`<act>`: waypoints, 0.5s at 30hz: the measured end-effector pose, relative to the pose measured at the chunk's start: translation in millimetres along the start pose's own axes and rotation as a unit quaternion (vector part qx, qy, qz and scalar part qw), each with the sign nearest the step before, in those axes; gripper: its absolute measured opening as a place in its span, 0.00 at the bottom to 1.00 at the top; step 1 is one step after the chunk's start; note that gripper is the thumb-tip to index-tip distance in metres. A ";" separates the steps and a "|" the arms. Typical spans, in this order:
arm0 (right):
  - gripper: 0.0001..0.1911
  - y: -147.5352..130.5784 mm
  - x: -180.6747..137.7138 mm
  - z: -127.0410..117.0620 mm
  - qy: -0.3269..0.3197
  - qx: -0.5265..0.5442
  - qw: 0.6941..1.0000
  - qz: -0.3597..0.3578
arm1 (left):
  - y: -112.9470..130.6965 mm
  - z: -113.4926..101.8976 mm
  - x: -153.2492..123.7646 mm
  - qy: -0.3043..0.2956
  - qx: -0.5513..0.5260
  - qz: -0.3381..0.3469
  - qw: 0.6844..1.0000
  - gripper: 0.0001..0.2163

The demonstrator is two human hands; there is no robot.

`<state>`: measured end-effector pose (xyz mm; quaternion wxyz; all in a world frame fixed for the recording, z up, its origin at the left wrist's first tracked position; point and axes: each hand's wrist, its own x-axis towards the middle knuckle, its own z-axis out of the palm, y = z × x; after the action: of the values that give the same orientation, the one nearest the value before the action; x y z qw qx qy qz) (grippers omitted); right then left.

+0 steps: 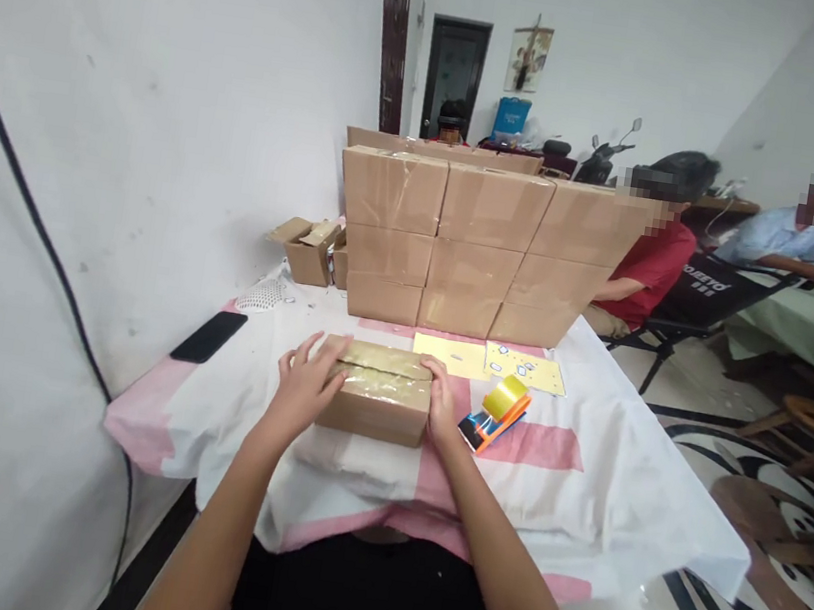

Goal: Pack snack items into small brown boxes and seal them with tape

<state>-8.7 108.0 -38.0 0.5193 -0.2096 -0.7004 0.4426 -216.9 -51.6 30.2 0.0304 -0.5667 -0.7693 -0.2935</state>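
Note:
A small brown cardboard box [374,416] sits on the cloth in front of me, clear tape shining along the seam of its closed top flaps. My left hand [307,378] grips its left end, thumb and fingers bent over the top edge. At the opposite end, my right hand [441,401] presses against the side with its fingertips curled onto the top. Just right of that hand lies an orange and blue tape dispenser [503,425] carrying a yellowish roll of tape [504,396].
Stacked cardboard boxes [476,244] form a wall across the table's far side. Yellow sheets [449,355] lie before them. A black phone [210,336] and an open carton [308,256] are at left. People sit beyond at right, one in a red shirt [658,270].

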 end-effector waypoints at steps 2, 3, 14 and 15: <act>0.28 7.0 -4.1 -6.5 -0.019 -0.033 0.999 -0.026 | 6.8 0.0 -5.6 -0.022 0.021 0.029 0.999 0.23; 0.27 9.8 -5.0 -8.8 -0.028 -0.046 0.998 -0.029 | 10.7 1.1 -8.1 -0.025 0.030 0.036 0.999 0.23; 0.23 -24.3 -24.5 -26.7 0.026 -0.228 0.973 -0.011 | 46.5 12.1 -11.1 -0.019 0.099 0.062 0.993 0.21; 0.22 -28.4 -31.3 -36.7 0.092 -0.255 0.963 -0.016 | 46.7 10.8 -10.9 -0.027 0.097 0.061 0.993 0.23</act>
<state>41.2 84.5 -28.6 0.5175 -0.3636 -0.7426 0.2204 -168.4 -47.0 36.6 0.0825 -0.6149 -0.7584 -0.1998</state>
